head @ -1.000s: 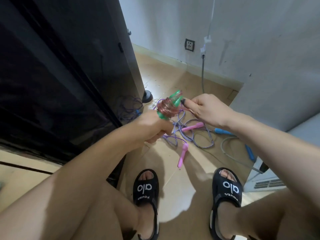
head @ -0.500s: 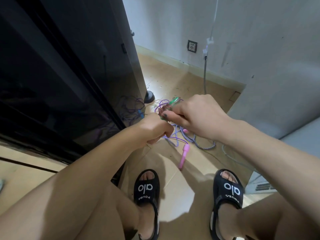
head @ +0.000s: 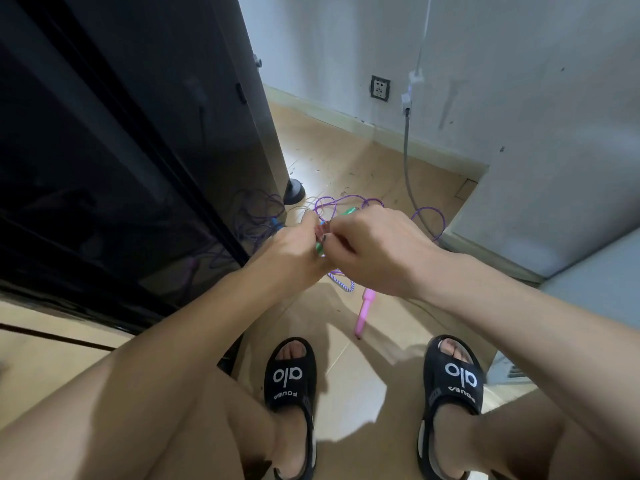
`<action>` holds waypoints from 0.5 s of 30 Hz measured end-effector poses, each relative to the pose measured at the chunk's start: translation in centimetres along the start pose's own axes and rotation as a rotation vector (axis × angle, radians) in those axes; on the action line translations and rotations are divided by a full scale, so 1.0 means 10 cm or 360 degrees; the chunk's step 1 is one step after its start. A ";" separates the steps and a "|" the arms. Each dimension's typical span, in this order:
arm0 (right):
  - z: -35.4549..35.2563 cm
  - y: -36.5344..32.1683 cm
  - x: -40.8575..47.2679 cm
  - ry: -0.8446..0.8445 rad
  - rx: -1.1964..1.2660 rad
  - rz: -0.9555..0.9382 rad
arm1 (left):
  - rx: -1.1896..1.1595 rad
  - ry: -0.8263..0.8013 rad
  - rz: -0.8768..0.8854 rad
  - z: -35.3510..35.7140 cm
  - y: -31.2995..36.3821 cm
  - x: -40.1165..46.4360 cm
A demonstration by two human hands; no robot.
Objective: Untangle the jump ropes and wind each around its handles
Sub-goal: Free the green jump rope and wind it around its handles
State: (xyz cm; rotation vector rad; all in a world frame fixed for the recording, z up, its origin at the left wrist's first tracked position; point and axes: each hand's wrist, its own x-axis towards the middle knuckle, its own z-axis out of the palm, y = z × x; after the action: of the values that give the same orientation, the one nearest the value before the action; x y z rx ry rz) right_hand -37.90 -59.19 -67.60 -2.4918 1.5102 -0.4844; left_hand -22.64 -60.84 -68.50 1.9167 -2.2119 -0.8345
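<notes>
Both hands — left hand (head: 294, 251), right hand (head: 377, 251) — apparently grip the green-handled rope (head: 320, 242).

Both hands up close together over the floor (head: 349, 372). Left hand (head: 294, 251) grips the green handles (head: 319, 247), red-ish rope wound on them, mostly hidden btwn the hands. Right hand (head: 377, 251) curled against the bundle, prob pinching the rope end; can't confirm. Purple rope (head: 429, 220) loops on floor behind the hands, striped rope (head: 341, 280) just below them, pink handle (head: 364, 311) beside it. Black sandals (head: 290, 375) at bottom, dark cabinet (head: 138, 133) on the left.
</notes>
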 end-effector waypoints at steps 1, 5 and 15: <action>-0.03 0.00 0.00 -0.0018 0.0030 0.0006 | -0.0073 0.0034 0.0028 -0.02 0.01 0.00; -0.07 0.06 0.02 -0.0102 0.0266 -0.0005 | -0.0361 0.0143 0.0334 -0.08 -0.02 -0.02; -0.27 0.24 0.05 -0.0084 0.0223 -0.0001 | -0.0250 0.0095 0.0328 0.06 0.02 -0.03</action>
State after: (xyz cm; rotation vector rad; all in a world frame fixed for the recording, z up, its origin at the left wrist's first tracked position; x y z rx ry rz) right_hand -40.65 -60.70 -65.76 -2.3790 1.4056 -0.5022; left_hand -23.01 -60.38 -68.85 1.5912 -2.1899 -0.8761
